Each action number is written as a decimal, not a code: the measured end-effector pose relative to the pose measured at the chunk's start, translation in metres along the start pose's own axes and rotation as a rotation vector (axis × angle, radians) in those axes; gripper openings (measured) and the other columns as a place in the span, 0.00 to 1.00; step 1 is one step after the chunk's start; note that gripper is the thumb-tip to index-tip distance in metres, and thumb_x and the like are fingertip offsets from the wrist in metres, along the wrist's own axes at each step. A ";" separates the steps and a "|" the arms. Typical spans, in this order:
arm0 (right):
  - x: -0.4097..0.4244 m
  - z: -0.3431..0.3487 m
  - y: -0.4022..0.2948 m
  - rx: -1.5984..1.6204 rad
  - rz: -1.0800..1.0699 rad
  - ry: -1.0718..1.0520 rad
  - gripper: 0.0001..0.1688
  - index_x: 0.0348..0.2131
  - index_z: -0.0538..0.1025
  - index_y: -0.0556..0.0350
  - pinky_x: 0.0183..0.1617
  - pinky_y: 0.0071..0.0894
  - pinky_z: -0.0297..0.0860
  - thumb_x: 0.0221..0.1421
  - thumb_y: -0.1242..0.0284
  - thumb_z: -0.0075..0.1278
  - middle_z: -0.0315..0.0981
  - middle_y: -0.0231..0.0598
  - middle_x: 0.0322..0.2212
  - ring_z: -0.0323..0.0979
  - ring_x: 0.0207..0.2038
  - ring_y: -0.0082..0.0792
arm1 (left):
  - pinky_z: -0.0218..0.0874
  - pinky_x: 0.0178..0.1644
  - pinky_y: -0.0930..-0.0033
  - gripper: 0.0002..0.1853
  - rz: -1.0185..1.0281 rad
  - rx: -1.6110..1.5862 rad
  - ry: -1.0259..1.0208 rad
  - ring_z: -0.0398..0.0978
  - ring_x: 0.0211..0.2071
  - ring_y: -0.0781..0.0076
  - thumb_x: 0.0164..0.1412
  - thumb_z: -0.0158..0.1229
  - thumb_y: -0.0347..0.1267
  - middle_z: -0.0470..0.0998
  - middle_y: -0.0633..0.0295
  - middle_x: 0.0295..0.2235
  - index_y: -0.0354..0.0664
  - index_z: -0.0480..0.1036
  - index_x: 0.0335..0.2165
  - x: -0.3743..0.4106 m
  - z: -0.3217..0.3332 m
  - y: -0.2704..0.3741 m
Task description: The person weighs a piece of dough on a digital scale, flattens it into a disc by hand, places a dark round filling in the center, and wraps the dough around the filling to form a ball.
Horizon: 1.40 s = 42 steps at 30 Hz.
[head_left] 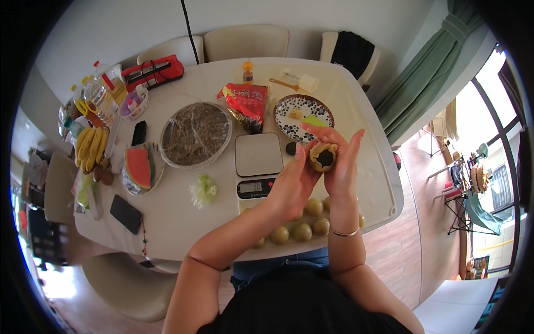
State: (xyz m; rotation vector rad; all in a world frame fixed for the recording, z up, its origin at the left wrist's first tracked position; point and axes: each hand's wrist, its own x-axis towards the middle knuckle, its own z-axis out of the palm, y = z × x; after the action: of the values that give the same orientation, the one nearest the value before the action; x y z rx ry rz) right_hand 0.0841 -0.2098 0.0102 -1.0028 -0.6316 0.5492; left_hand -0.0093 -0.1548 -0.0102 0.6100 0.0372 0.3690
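My left hand (pixel 294 181) and my right hand (pixel 343 163) cup a piece of tan dough (pixel 318 166) between them. The dough wraps partway around a dark ball of filling (pixel 326 157), whose top shows through a ragged opening. Just left of my fingers, another dark ball (pixel 291 148) rests on the table. Beneath my forearms, several round tan dough balls (pixel 302 232) sit near the table's front edge, some hidden by my arms. Beyond my hands is a flower-patterned plate (pixel 284 127) with a dough scrap (pixel 295 114) and a green flat piece (pixel 313 121).
A digital kitchen scale (pixel 258 155) stands left of my hands. Farther left are a film-covered bowl (pixel 196 133), watermelon (pixel 138 168), bananas (pixel 91 146) and a phone (pixel 126 214). Behind the scale lies a red bag (pixel 249 102); a wooden stick (pixel 283 84) is at the back.
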 end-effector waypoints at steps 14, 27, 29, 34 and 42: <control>-0.002 -0.007 0.010 -0.547 -0.379 0.057 0.52 0.26 0.78 0.61 0.63 0.42 0.54 0.66 0.44 0.09 0.80 0.47 0.31 0.68 0.53 0.45 | 0.59 0.60 0.64 0.18 -0.101 0.090 0.054 0.70 0.50 0.73 0.72 0.38 0.39 0.71 0.63 0.48 0.42 0.61 0.54 -0.002 0.000 0.006; 0.006 -0.022 0.015 -0.369 -0.228 -0.135 0.45 0.31 0.81 0.62 0.63 0.42 0.56 0.70 0.53 0.15 0.79 0.50 0.31 0.69 0.51 0.43 | 0.58 0.60 0.68 0.18 -0.078 0.189 0.025 0.67 0.51 0.75 0.70 0.46 0.35 0.70 0.64 0.46 0.40 0.61 0.53 0.006 -0.017 0.002; 0.006 -0.018 0.012 -0.375 -0.141 -0.071 0.49 0.28 0.81 0.63 0.62 0.42 0.56 0.69 0.48 0.14 0.79 0.47 0.28 0.69 0.51 0.44 | 0.56 0.61 0.67 0.18 -0.113 -0.030 0.036 0.66 0.52 0.75 0.71 0.43 0.37 0.69 0.64 0.47 0.41 0.62 0.54 0.006 -0.011 0.005; 0.007 -0.011 0.015 -0.338 -0.046 -0.022 0.51 0.36 0.79 0.65 0.62 0.38 0.55 0.66 0.43 0.12 0.77 0.46 0.40 0.66 0.54 0.42 | 0.53 0.63 0.61 0.22 -0.130 -0.012 0.092 0.66 0.53 0.72 0.72 0.33 0.43 0.68 0.61 0.51 0.40 0.62 0.53 0.010 -0.018 -0.003; -0.007 -0.012 0.031 -0.393 -0.423 0.063 0.36 0.48 0.71 0.63 0.60 0.37 0.57 0.69 0.49 0.24 0.75 0.45 0.45 0.69 0.52 0.42 | 0.57 0.61 0.63 0.15 0.012 -0.010 0.152 0.69 0.52 0.70 0.70 0.43 0.35 0.69 0.60 0.50 0.40 0.62 0.50 0.009 -0.018 -0.002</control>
State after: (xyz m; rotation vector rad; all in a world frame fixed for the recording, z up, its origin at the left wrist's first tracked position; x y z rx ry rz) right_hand 0.0835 -0.2080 -0.0233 -1.2039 -0.8875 0.0167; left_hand -0.0027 -0.1435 -0.0258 0.5721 0.1774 0.4262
